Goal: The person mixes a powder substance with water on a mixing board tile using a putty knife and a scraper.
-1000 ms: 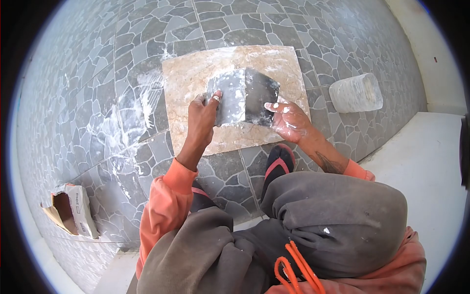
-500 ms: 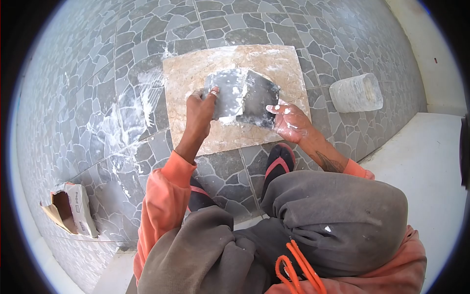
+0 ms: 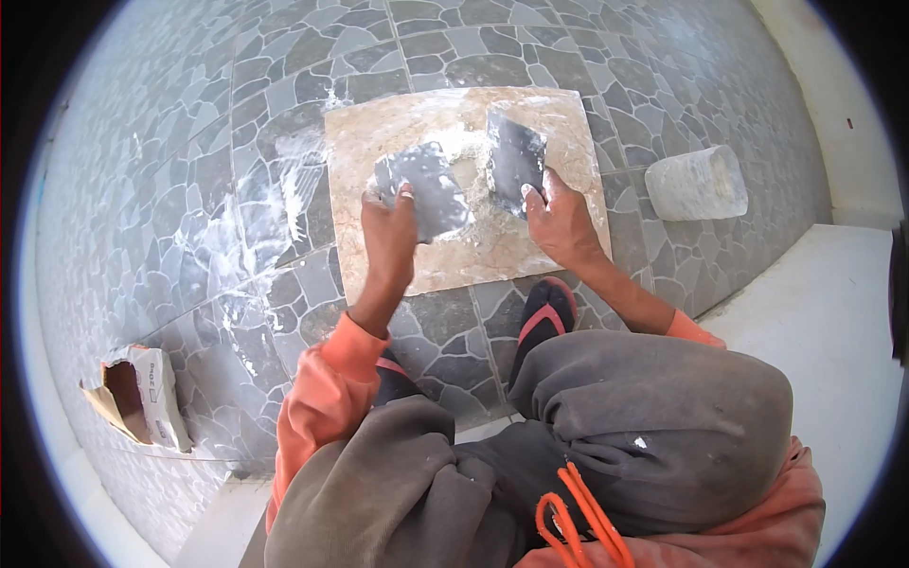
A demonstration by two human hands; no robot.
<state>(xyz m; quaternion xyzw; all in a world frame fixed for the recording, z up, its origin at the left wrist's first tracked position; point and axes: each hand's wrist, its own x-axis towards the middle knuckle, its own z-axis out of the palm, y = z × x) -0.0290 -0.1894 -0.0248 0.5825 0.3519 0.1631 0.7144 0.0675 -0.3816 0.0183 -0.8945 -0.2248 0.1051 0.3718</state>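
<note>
A dark, flat scraper plate (image 3: 426, 194) smeared with white is gripped at its left edge by my left hand (image 3: 389, 227). My right hand (image 3: 562, 222) grips a second dark scraper plate (image 3: 516, 159) by its lower right corner, tilted up with its face toward the left. The two plates are apart. Between and behind them lies a mound of wet-looking whitish paste and powder (image 3: 466, 144), on a beige square tile or board (image 3: 374, 265). Part of the mound is hidden behind the plates.
At the right stands or lies a cloudy, powder-coated plastic container (image 3: 696, 185). An opened paper bag (image 3: 151, 398) lies at the lower left. White smears (image 3: 232, 241) mark the stone-patterned floor (image 3: 445, 336) left of the board. My sandalled feet (image 3: 546, 312) are close to its front edge.
The two plates, pressed together before, have come apart. My right hand has turned over and its plate now stands tilted; the left plate has swung lower. The paste between them shows now.
</note>
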